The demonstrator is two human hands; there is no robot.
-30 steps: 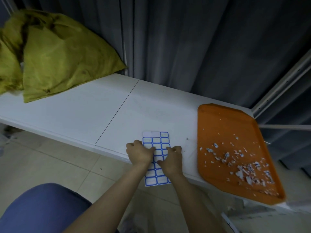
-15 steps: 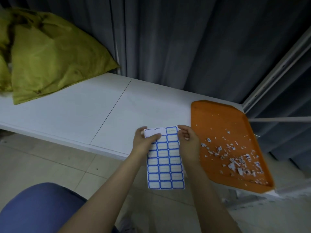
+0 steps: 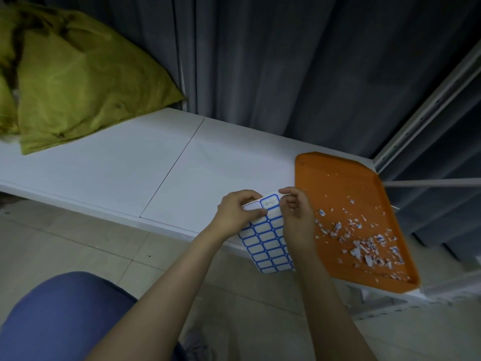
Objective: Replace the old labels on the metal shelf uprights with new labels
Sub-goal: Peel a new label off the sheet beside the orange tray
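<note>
Label sheet [image 3: 268, 243], now lifted beside the orange tray [image 3: 325, 173], is pinched by the left hand [image 3: 238, 212], its corner label [image 3: 269, 203] nipped by the right hand [image 3: 296, 217] for peeling.

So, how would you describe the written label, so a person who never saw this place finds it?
Find the white shelf and the orange tray at its right end; just left of the tray, the left hand and right hand hold a sheet of blue-framed labels. The label is in the top row, right corner. It alone carries handwriting; the others look blank.
</note>
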